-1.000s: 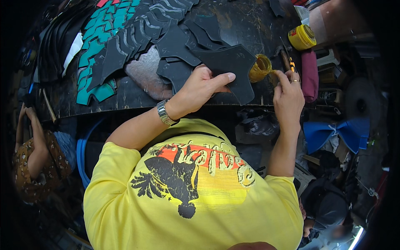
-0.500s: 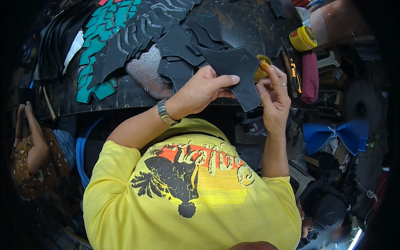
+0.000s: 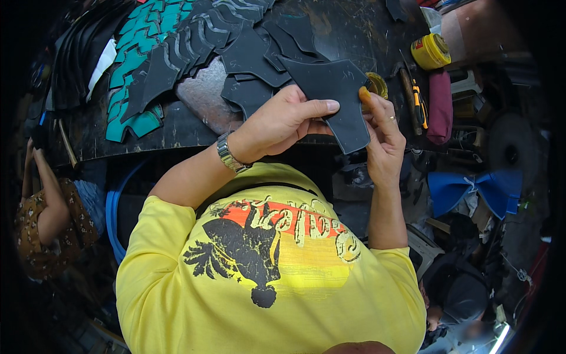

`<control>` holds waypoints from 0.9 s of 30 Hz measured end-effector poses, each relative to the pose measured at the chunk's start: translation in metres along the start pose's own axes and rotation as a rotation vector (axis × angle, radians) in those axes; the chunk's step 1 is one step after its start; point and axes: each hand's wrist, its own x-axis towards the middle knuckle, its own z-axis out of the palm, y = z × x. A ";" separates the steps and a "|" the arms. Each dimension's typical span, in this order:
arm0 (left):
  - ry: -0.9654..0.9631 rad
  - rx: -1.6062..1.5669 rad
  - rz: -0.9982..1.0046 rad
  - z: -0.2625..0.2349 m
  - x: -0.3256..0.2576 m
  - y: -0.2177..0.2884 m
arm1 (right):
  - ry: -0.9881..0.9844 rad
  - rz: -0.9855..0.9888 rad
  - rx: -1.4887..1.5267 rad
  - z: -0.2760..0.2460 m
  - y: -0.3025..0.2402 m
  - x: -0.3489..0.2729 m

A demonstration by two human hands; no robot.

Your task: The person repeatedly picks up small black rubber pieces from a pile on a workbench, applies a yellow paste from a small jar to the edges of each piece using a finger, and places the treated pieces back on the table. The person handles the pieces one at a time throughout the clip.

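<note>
Black piece (image 3: 337,87) between both hands (image 3: 282,123) (image 3: 386,144)

This is looking like a workshop: cut black pieces (image 3: 183,48) are overlapping in rows beside teal pieces (image 3: 132,71) on a scuffed dark worktable (image 3: 354,29), a yellow tub (image 3: 429,53) and an orange-and-black hand tool (image 3: 419,105) are sitting toward its right edge, and another person (image 3: 62,218) in brown patterned clothing is occupying a spot near its left end.

Both hands (image 3: 280,121) at black cut-out piece (image 3: 332,82)
</note>
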 end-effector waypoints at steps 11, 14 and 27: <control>-0.022 -0.093 -0.038 -0.003 0.000 0.007 | -0.090 -0.058 0.170 -0.008 -0.002 -0.008; 0.003 -0.101 -0.018 -0.001 0.001 0.010 | -0.101 -0.141 0.162 -0.008 -0.002 -0.012; 0.098 0.031 0.122 0.011 0.003 0.006 | 0.060 -0.315 -0.295 -0.002 -0.011 -0.005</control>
